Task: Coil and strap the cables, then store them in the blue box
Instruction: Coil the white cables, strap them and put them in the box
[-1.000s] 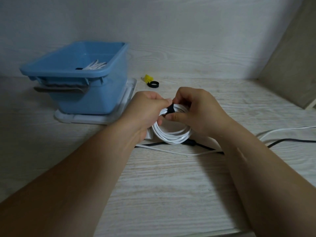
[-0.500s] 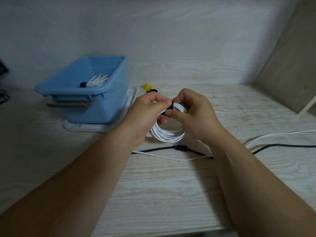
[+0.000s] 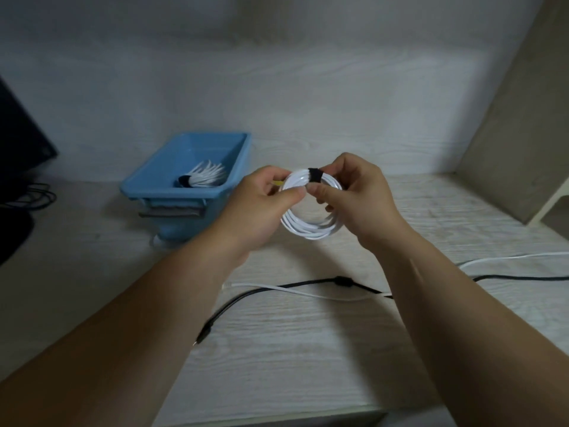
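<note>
Pale wood worktop (image 3: 308, 349) right across, and everything sits on it. Far left stands the blue box (image 3: 172, 197), open-topped, with one strapped bundle (image 3: 207, 177) already lying inside. Just right of the box, held up off the surface, are the left hand (image 3: 264, 211) and the right hand (image 3: 357, 201) with the white coil (image 3: 311, 224) between them. The left thumb and fingers pinch the loops at the top left. The right fingers curl round the coil's right side, thumb and forefinger up at the top.

Nearer, a black cable (image 3: 292, 284) and a loose white cable (image 3: 308, 293) lie crossed on the worktop and run off to the right. A forearm dropping low could drag them. Crossed like that, they look ready to snag each other when one is lifted.

Now the small piece, and the real worry: the black strap (image 3: 314, 175), wrapped over the top of the loops. Whether its end is pressed home, I can't tell from here. If it isn't, easing either hand's hold would likely let the loops spring, and the coil would fan open on its way to the box. A slack wrap risks the same thing, only slower, with loops sliding out sideways once it's dropped in beside the other bundle.
</note>
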